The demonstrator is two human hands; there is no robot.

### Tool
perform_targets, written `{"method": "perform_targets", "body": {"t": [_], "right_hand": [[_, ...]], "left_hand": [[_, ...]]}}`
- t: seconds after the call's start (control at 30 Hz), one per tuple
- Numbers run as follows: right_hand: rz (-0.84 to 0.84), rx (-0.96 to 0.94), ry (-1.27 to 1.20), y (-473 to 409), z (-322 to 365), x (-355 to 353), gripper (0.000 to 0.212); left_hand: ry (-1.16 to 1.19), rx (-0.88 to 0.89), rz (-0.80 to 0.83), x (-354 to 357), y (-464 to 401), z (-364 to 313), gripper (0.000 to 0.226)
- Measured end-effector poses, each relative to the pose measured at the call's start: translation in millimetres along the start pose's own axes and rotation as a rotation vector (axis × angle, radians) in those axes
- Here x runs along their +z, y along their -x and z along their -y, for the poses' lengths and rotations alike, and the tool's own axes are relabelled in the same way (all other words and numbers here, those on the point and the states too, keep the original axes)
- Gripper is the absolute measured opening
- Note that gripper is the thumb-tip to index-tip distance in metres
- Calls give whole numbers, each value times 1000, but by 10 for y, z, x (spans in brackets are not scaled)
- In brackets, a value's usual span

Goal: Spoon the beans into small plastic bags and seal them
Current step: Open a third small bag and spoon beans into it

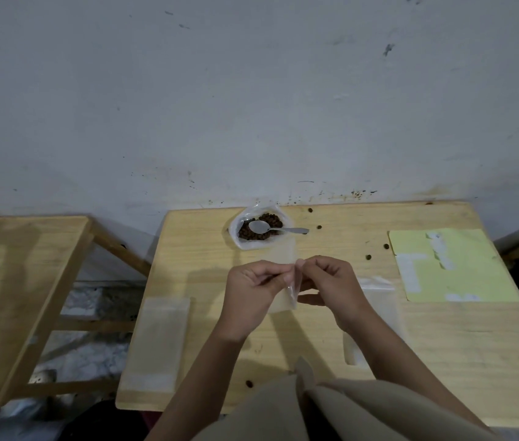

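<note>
On the wooden surface (pixel 315 329), an empty clear bag (pixel 159 338) lies at left. At centre, the left hand (pixel 251 291) and right hand (pixel 328 281) pinch a small plastic bag (pixel 290 291) by its mouth, fingers closed on the film. It looks light, limp and slippery; best gripped at the rim. Behind, beans (pixel 259 229) and a spoon (pixel 275 228). The right-hand bags are hard to make out.

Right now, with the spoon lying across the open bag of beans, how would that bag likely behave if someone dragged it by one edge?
The bag would probably deform rather than slide as a unit: its thin clear film already sags around the beans. Beans could spill, since the mouth is wide open. The spoon, resting on the beans with its handle overhanging, would likely tip or slide off.
</note>
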State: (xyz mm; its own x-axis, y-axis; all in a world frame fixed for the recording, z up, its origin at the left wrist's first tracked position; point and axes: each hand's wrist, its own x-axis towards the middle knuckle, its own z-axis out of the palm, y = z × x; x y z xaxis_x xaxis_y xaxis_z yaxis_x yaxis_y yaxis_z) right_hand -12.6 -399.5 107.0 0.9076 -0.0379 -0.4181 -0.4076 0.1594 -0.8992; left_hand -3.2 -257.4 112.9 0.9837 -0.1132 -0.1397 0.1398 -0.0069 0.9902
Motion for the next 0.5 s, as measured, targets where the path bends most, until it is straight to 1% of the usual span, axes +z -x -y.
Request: {"method": "perform_targets", "body": {"t": [0.1,0.2,0.3,0.37,0.5], "right_hand": [[-37,-17,41,-20,-12,-158,16],[-79,-121,127,-23,-65,-263,10],[-119,-189,228,-11,-149,-324,12],[-102,-221,292,-14,-179,-374,16],[-38,-266,347,-38,-219,-483,20]], "left_hand": [[-52,-24,-1,134,29,28,22],[-146,-47,-24,282,58,116,25],[-242,-84,-112,419,78,200,16],[-248,-82,-156,484,83,216,13],[-283,-100,-243,553,64,245,20]]}}
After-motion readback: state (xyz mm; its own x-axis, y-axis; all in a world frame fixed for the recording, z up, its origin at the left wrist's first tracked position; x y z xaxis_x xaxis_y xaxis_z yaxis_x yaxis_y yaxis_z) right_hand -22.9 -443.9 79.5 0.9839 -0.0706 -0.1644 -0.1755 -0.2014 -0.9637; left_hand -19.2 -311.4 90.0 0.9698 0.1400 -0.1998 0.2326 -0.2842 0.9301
